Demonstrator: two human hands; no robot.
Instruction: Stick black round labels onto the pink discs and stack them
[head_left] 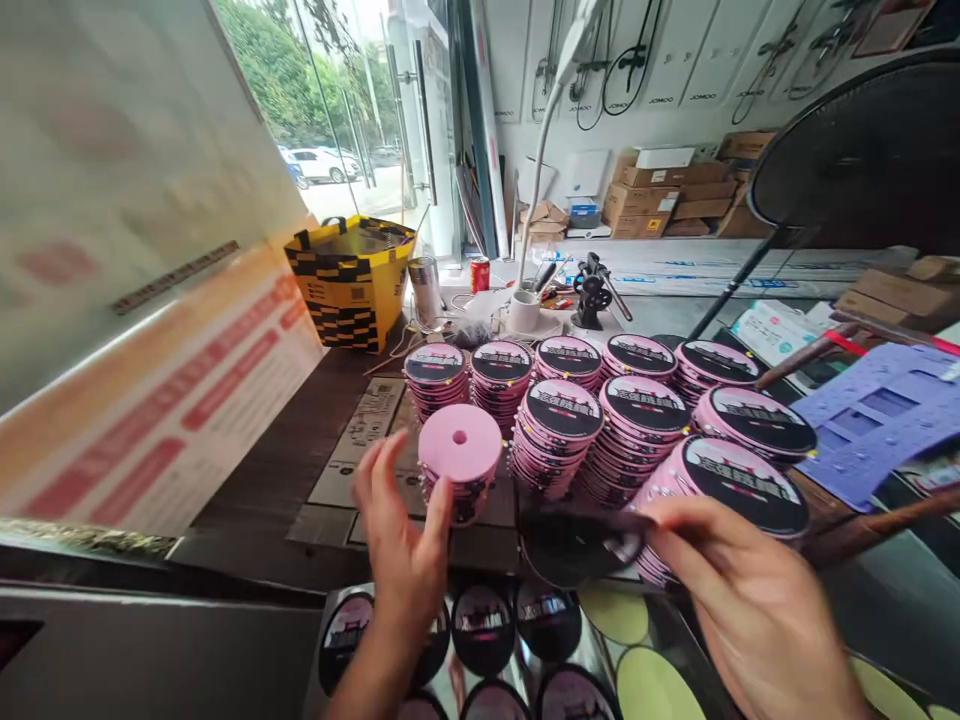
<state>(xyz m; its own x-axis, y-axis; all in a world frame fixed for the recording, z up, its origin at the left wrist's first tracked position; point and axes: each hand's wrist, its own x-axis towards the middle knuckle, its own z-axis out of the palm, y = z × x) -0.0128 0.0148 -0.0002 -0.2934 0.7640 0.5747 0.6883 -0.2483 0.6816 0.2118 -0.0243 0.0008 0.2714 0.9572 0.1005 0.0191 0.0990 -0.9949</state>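
Observation:
My left hand (405,540) has its fingers spread beside a short stack topped by a plain pink disc (472,460) with a hole at its centre. Between thumb and fingers, my right hand (750,590) pinches the edge of a dark round piece (585,545), blurred and tilted, low over the table. Several pink stacks with black printed round labels (562,410) stand in rows behind and to the right. Below my hands lies a sheet of round black labels (484,628), with pale yellow circles (652,685) where labels are absent.
Flat cardboard (356,470) lies on the dark table (247,500). A yellow and black bag (352,290), a metal can (426,290), a red can (479,274) and a white cup (523,312) stand at the back. A fan (840,150) and purple sheet (870,415) are at the right.

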